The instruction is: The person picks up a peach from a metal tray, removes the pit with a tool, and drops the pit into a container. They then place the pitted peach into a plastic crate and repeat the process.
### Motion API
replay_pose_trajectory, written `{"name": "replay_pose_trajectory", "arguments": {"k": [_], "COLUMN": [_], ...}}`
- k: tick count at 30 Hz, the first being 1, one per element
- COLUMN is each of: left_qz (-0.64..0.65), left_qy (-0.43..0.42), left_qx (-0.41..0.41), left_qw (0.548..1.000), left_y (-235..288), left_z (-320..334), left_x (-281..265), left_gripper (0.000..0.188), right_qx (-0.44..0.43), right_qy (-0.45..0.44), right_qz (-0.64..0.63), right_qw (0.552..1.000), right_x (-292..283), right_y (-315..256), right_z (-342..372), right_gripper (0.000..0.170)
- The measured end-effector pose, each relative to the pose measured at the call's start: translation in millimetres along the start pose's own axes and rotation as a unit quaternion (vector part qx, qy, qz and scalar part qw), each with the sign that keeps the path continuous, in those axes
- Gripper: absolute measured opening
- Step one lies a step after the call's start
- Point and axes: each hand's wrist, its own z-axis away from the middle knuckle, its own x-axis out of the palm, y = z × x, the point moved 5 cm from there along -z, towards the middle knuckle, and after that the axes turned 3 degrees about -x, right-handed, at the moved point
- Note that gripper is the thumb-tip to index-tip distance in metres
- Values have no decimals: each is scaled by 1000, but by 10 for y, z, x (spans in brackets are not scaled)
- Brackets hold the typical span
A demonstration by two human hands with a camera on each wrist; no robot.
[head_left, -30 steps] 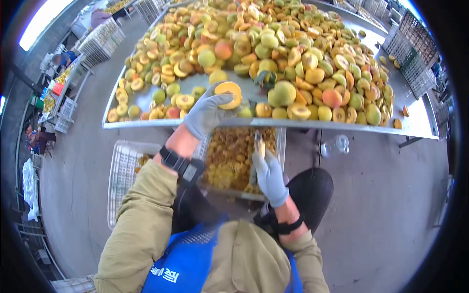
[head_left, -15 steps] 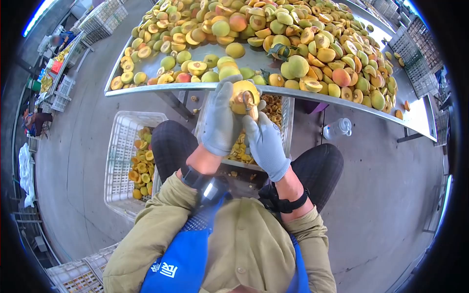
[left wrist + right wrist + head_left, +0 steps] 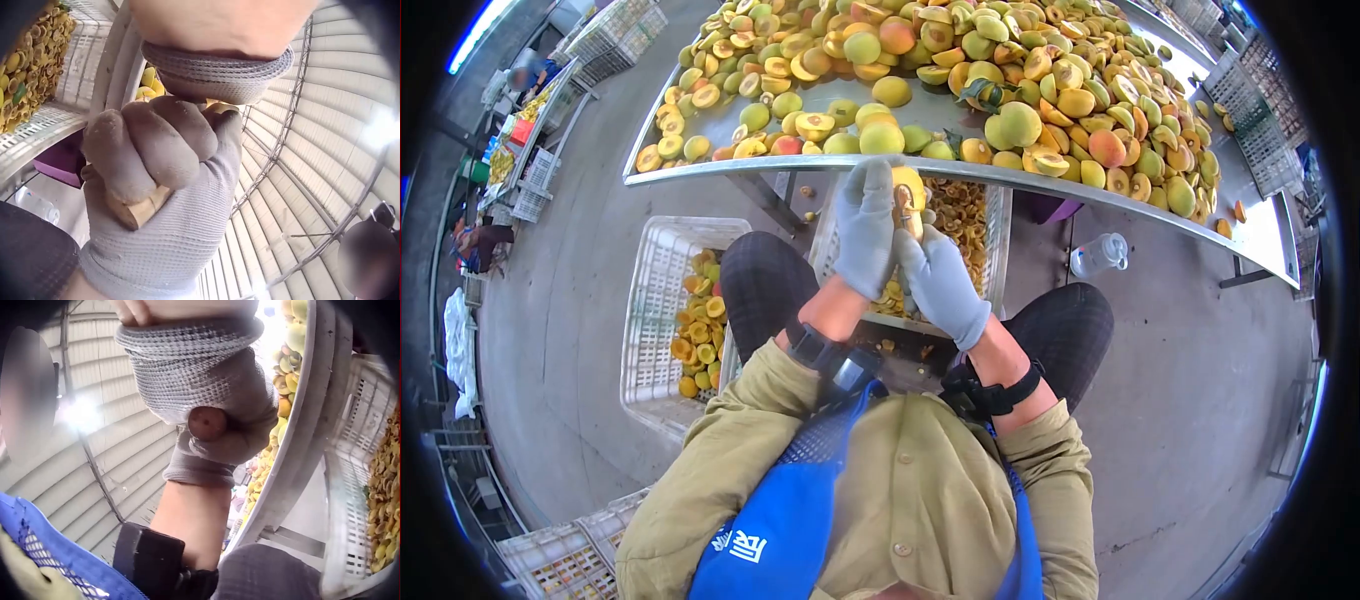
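Note:
In the head view, the left glove (image 3: 863, 230) grips a yellow-fleshed fruit half (image 3: 910, 180) just beyond the table's near edge. The right glove (image 3: 945, 285) holds a wooden-handled tool (image 3: 915, 228), its metal end against the fruit's cut face. The hands are close together above a crate. The left wrist view shows the right hand (image 3: 169, 181) with its fingers curled round the wooden handle (image 3: 147, 209); the left hand, by its cuff (image 3: 219, 78), is mostly hidden. In the right wrist view, the handle's round end (image 3: 207, 422) protrudes from the right hand (image 3: 194, 381).
Whole and halved fruits (image 3: 1000, 125) are heaped on the metal-rimmed table (image 3: 960, 172). Below, between the knees, stands a crate (image 3: 1000, 250) of brownish pieces. Another crate (image 3: 640, 340) with fruit halves is at the left. A clear bottle (image 3: 1100, 255) stands on the floor at right.
From above the table edge, the left hand has come back with the fruit to meet the right hand and tool. Over the last half second, the fruit has turned, showing a narrower face.

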Motion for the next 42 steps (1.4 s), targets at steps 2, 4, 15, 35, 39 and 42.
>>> {"name": "replay_pose_trajectory", "arguments": {"k": [2,4,15,35,39,42], "left_qz": [-24,-30,-100,75,148,110], "left_qy": [19,27,25,-168,-56,-68], "left_qx": [21,18,6,-172,-138,-103], "left_qw": [999,999,995,968,978,986], "left_y": [-141,-208,-278,-144,-327,-209], "left_z": [-76,-50,-57,-6,-91,-126], "left_x": [-132,-215,-427,-181,-253,-338], "left_gripper": [33,31,23,35,33,33], "right_qx": [-27,-3,124,196,189,182], "right_qy": [19,-4,-105,-329,-277,-289], "right_qz": [72,36,-29,-735,-706,-661], "right_qw": [997,999,986,559,624,668], "right_x": [-3,10,132,393,346,319], "right_y": [105,127,181,110,118,59], "right_z": [-74,-63,-38,180,174,263], "right_gripper": [28,32,34,45,47,46]}}
